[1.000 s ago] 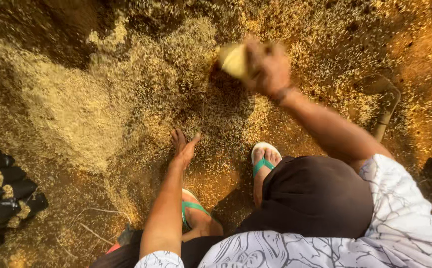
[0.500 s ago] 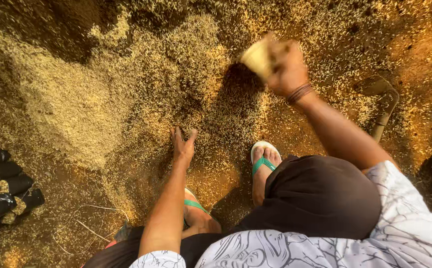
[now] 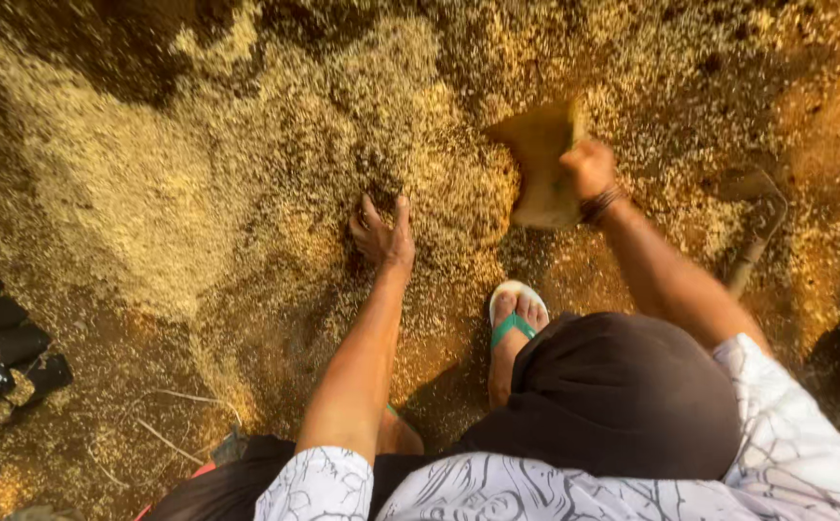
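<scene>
Grain is being worked where it is spread in a loose, husky layer over the earthen floor, heaped palest and thickest well off to the left of both hands. A flat, tan scoop-like board is being held by the right hand, the grip wrapped tight around its near edge, with the blade angled down into the grain just ahead of the knuckles. The left hand is being pressed into the heap, fingers spread wide and holding nothing, beside and slightly nearer the body than the board.

Judged from its look, the grain is light and dry, pouring and slipping rather than clumping (a bare hand sinks in easily), so it is better gathered by pushing or cupping than by pinching. The board looks stiff and thin, best held at its rim. A green-strapped sandal is being planted just behind the right grip.
</scene>
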Available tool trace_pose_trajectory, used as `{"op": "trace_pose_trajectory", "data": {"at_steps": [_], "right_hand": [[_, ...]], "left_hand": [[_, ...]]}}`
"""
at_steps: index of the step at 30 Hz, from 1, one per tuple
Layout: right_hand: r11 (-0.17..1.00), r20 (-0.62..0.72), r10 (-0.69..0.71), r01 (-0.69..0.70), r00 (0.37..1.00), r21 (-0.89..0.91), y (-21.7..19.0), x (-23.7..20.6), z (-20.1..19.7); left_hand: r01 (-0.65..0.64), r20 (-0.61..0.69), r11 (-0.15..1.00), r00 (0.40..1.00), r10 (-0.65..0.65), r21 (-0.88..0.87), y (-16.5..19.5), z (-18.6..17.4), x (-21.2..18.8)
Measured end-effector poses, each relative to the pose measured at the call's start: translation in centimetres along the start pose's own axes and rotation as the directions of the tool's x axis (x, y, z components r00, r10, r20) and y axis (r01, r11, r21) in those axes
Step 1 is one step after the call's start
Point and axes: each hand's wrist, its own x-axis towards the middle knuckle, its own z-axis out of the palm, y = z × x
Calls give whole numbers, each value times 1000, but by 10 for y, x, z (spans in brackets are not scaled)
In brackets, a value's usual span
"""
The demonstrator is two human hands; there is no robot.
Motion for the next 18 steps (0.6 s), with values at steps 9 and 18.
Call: {"op": "trace_pose_trajectory", "data": {"at_steps": [9, 18], "right_hand": [[914, 234, 206, -272, 950, 302, -46, -67, 119], [675, 225, 417, -466, 881, 573, 33, -71, 106]], "left_hand": [[16, 127, 1000, 992, -12, -26, 31, 24, 3], [-378, 228, 878, 864, 448, -294, 40, -45, -17]]}}
